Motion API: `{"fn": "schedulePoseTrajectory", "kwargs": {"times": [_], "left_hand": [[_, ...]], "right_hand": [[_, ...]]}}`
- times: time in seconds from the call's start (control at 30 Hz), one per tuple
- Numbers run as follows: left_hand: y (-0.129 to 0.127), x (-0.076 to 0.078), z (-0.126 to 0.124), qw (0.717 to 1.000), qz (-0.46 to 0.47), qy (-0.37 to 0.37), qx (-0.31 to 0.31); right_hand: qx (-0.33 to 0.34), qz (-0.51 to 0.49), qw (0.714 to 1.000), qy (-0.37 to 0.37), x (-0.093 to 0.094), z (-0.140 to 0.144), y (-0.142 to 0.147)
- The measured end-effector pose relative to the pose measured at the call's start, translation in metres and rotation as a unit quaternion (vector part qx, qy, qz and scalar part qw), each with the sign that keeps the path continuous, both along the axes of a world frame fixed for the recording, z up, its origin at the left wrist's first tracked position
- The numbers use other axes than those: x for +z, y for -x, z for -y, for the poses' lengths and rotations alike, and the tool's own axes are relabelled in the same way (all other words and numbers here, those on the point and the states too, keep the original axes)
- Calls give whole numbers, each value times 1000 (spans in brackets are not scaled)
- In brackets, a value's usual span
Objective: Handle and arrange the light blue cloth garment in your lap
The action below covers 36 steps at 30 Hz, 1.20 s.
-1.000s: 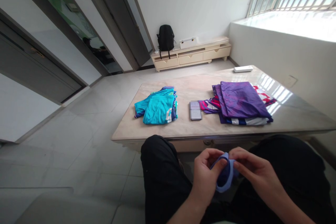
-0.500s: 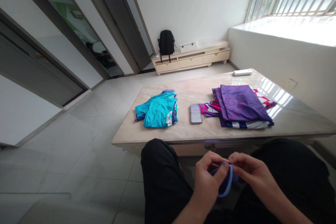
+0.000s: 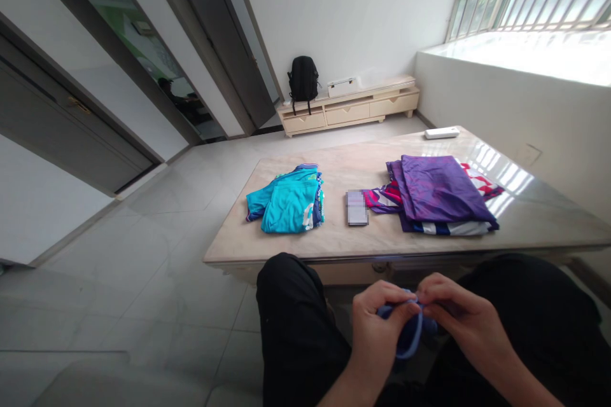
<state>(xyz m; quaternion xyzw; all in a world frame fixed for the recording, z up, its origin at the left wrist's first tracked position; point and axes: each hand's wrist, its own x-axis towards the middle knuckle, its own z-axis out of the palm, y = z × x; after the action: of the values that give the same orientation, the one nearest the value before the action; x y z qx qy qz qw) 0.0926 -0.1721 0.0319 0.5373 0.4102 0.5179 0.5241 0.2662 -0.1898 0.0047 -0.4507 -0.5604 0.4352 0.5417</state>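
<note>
Between my knees I hold a blue cloth band (image 3: 409,342) that hangs down in a loop; its exact kind I cannot make out. My left hand (image 3: 379,327) pinches its upper edge between thumb and fingers. Close against it, my right hand (image 3: 463,315) pinches the same edge, the fingertips of both hands almost touching. Part of the cloth is hidden behind my fingers. Past my knees, a folded teal garment pile (image 3: 290,200) lies on the marble-topped table (image 3: 329,245), and a pile of folded purple garments (image 3: 442,187) lies to its right.
A phone-like flat object (image 3: 357,208), its face blurred, lies between the piles. A white oblong object (image 3: 442,133) rests at the table's far edge. A black backpack (image 3: 303,78) stands on the low cabinet (image 3: 346,113) by the wall. A person (image 3: 167,89) shows through the doorway.
My hands stay pinched on the blue band, with only slight shifts of the fingers. The view has moved very little, and the garment piles lie as before.
</note>
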Motion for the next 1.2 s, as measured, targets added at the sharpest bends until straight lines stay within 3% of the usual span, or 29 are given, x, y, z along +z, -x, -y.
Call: {"fn": "schedulePoseTrajectory", "kwargs": {"times": [0.2,0.4,0.5,0.67,0.83,0.9,1.0,1.1,1.2], "left_hand": [[-2,-3,2,999,25,1,-33],[0,1,7,998,26,18,-63],[2,5,7,998,4,8,-61],[3,6,6,997,-34,-5,-63],[13,0,10,997,-27,35,-68],[20,-1,13,993,-15,27,-115],[26,-8,18,985,-93,12,-144],[26,-18,17,979,-186,22,-83],[26,-21,9,975,-220,5,-34]], "right_hand": [[6,12,1000,-16,4,-1,1],[-29,-65,997,27,-11,1,1],[-26,-32,998,48,-15,2,-3],[20,9,999,31,-5,1,-5],[34,31,998,45,3,0,-4],[16,25,999,31,3,-1,-4],[-37,8,999,9,2,-2,-2],[-91,29,995,-7,-2,-2,-1],[-148,91,985,-10,-10,-2,-3]]}}
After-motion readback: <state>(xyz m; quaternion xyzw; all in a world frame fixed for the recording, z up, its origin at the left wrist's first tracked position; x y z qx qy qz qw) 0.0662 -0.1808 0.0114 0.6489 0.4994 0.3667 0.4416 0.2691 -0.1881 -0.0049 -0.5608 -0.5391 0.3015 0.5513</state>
